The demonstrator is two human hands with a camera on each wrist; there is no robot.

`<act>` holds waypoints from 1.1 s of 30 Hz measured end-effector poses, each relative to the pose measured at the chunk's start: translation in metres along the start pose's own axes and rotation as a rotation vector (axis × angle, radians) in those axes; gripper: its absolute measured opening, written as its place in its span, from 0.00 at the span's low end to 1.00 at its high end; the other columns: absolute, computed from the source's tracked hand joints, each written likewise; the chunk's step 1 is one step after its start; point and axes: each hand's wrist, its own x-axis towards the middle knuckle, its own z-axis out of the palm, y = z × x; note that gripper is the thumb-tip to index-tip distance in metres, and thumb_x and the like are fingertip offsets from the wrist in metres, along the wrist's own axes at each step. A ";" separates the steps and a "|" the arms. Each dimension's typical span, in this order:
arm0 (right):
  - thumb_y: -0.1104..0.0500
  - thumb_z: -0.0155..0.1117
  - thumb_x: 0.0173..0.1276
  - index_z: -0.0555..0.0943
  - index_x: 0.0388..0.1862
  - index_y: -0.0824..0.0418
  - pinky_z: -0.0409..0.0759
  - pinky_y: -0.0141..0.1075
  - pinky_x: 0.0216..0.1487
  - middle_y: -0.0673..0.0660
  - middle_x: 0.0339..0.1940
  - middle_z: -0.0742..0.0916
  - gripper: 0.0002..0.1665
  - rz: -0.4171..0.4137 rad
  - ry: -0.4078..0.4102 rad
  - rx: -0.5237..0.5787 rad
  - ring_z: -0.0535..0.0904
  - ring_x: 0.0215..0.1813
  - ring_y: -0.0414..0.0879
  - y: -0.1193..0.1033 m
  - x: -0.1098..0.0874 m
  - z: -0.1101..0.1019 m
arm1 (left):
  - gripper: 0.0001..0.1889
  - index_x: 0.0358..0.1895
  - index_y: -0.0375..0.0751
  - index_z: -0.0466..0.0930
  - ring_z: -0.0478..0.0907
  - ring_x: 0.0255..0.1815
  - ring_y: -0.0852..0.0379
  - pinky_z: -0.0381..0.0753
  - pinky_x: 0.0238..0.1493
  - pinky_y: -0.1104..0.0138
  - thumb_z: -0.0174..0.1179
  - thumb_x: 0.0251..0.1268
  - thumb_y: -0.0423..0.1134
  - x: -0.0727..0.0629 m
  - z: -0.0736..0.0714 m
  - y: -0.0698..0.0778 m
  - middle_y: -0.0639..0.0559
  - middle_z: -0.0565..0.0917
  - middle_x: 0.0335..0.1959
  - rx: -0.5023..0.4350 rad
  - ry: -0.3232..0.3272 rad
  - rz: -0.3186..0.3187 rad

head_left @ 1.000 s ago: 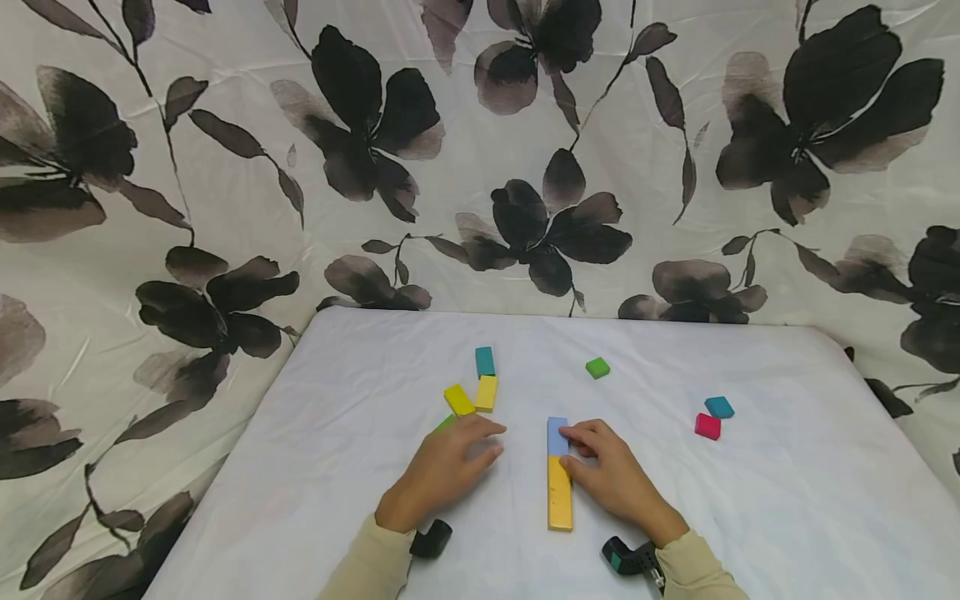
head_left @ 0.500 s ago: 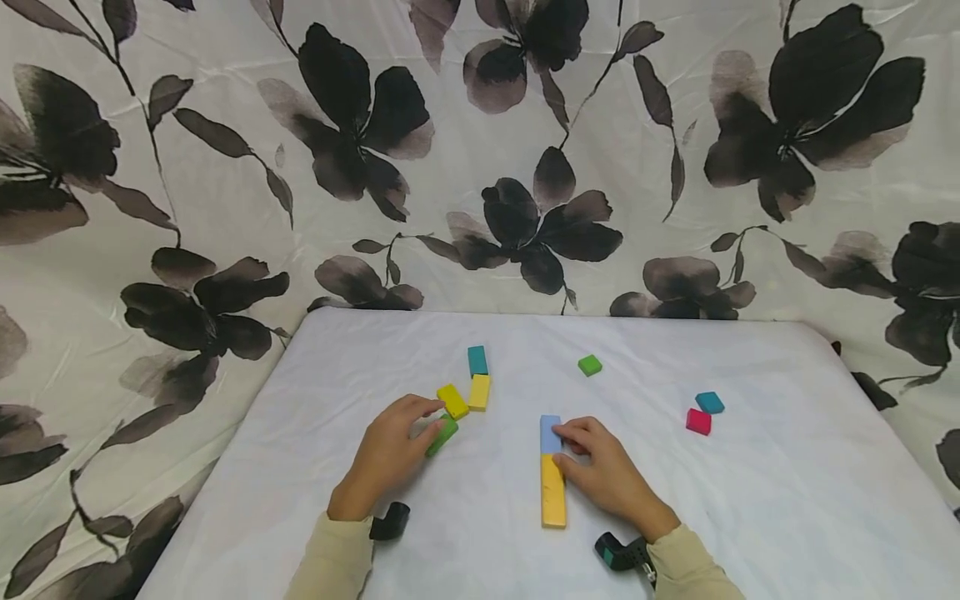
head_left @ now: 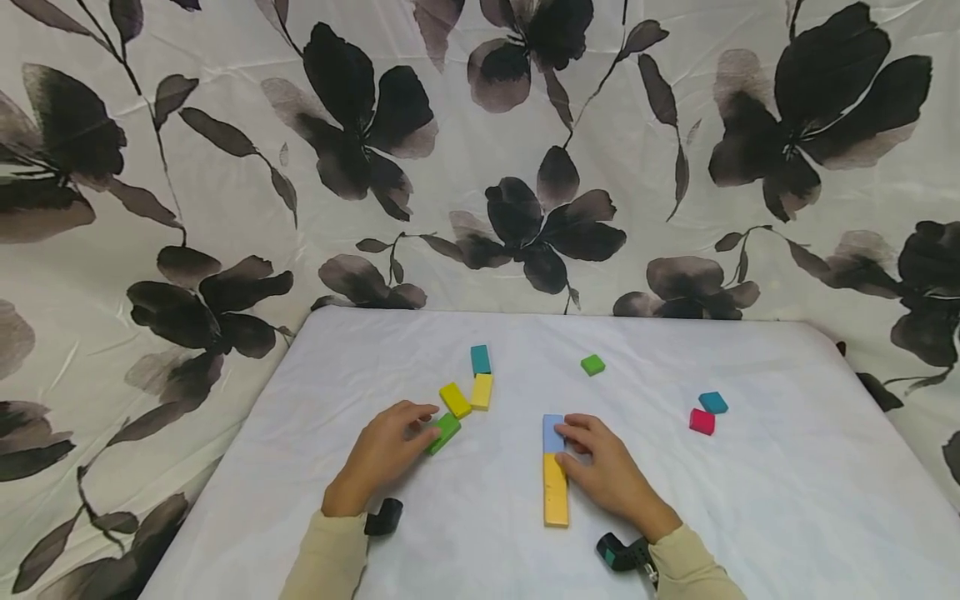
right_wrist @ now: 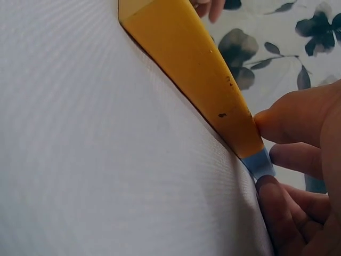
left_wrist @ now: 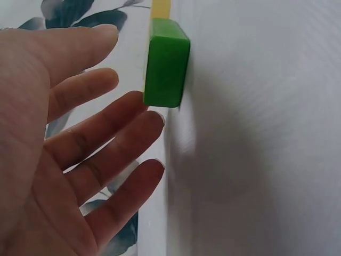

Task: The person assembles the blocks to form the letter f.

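Observation:
In the head view, my left hand (head_left: pixel 382 454) is beside a green block (head_left: pixel 445 432), its fingers loosely spread. The left wrist view shows that green block (left_wrist: pixel 168 66) near my fingertips, outside any grip; whether one finger touches it I cannot tell. My right hand (head_left: pixel 611 471) rests against the right side of two blocks laid end to end. Its thumb touches the long orange-yellow block (head_left: pixel 556 492), and its fingertips touch the light-blue block (head_left: pixel 552 433) at the far end. In the right wrist view, the long block (right_wrist: pixel 186 69) lies flat, meeting the blue block (right_wrist: pixel 258 162).
Two yellow blocks (head_left: pixel 455 400) and a teal block (head_left: pixel 481 359) lie beyond the green one. Further right are a small green block (head_left: pixel 592 365), a blue block (head_left: pixel 713 402) and a red block (head_left: pixel 702 422). White cloth (head_left: pixel 787 500) covers the table; a floral sheet (head_left: pixel 465 150) hangs behind.
My left hand has moved left, away from the middle, to the near-left side of the green block, uncovering it. The right hand stays at the blue and orange-yellow blocks.

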 end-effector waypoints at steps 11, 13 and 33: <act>0.58 0.69 0.69 0.79 0.66 0.59 0.78 0.41 0.59 0.53 0.70 0.75 0.27 0.023 -0.013 0.020 0.78 0.60 0.44 0.001 -0.001 -0.003 | 0.22 0.57 0.50 0.85 0.76 0.42 0.61 0.79 0.48 0.60 0.73 0.60 0.48 0.003 0.004 0.007 0.60 0.83 0.43 0.024 -0.047 -0.022; 0.58 0.69 0.69 0.79 0.66 0.59 0.78 0.41 0.59 0.53 0.70 0.75 0.26 0.023 -0.013 0.023 0.78 0.60 0.44 0.001 -0.001 -0.003 | 0.23 0.57 0.50 0.85 0.75 0.41 0.62 0.78 0.48 0.62 0.73 0.59 0.49 0.003 0.004 0.007 0.60 0.82 0.42 0.035 -0.061 -0.024; 0.60 0.70 0.67 0.80 0.65 0.59 0.78 0.40 0.59 0.52 0.69 0.76 0.26 0.022 -0.006 0.041 0.78 0.60 0.42 -0.001 0.000 0.000 | 0.26 0.57 0.46 0.85 0.72 0.36 0.61 0.77 0.43 0.63 0.76 0.55 0.49 0.004 0.007 0.005 0.58 0.81 0.40 0.116 -0.071 -0.003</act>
